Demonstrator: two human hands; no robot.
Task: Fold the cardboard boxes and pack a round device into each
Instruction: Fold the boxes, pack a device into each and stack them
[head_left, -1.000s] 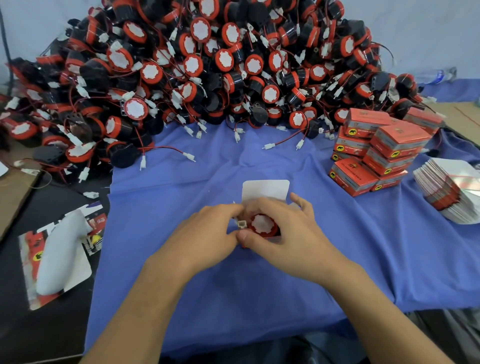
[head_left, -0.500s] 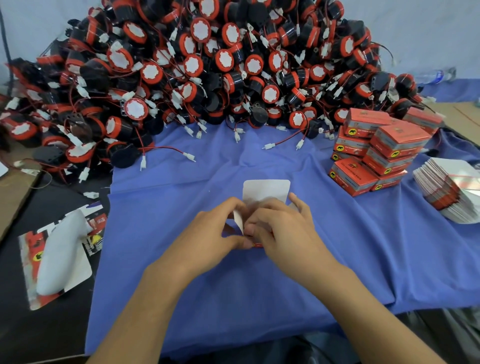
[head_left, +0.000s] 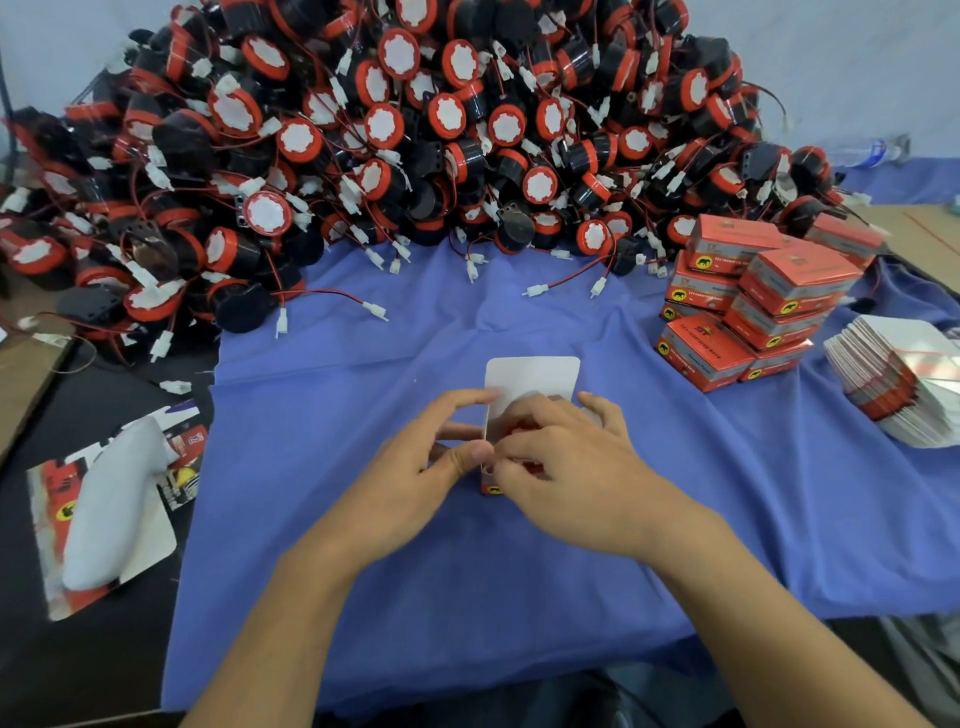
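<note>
Steadying from 9 o'clock, the left-hand grip (head_left: 431, 457) pinched the small red cardboard box (head_left: 491, 488) while the right-hand grip (head_left: 561, 467) curled round its mouth, likely seating a round device hidden beneath. Its white lid flap (head_left: 532, 379) stood open toward 12 o'clock; finished red boxes (head_left: 779, 291) at 2 o'clock sat well apart.

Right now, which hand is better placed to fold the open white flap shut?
Probably the left: the left hand touches the white flap at its edge, while the right hand covers the box opening.
</note>
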